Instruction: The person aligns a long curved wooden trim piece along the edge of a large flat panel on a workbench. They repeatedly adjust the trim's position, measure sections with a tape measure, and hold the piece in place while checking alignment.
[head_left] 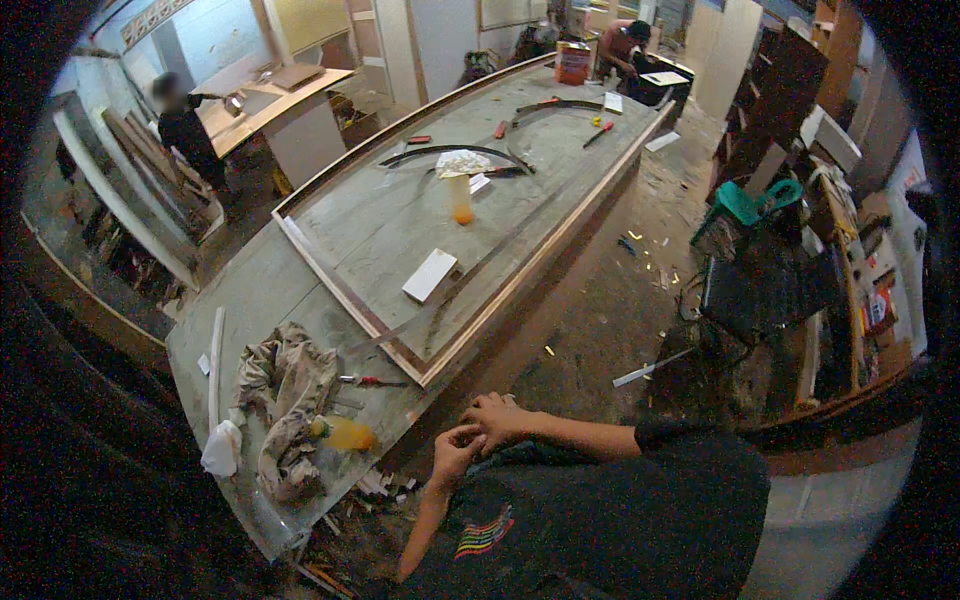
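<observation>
My left hand [456, 454] and my right hand [496, 420] meet in front of my dark shirt, beside the table's near right edge. The left fingers are pinched together and touch the right hand. The right fingers are curled; whatever the two hold, if anything, is too small to make out. Closest to them on the table lie a bottle [345, 433] with orange-yellow liquid, on its side, and a screwdriver [380, 381] with a red handle. A crumpled beige cloth [290, 365] is spread beside the bottle.
A long greenish table [250, 265] carries a wooden frame [340, 293], a white block [430, 275], another orange bottle [461, 205] and curved dark strips [450, 150]. Scraps litter the floor [590, 300]. A green-topped chair [745, 205] stands right. Two people [185, 135] [622, 50] are farther back.
</observation>
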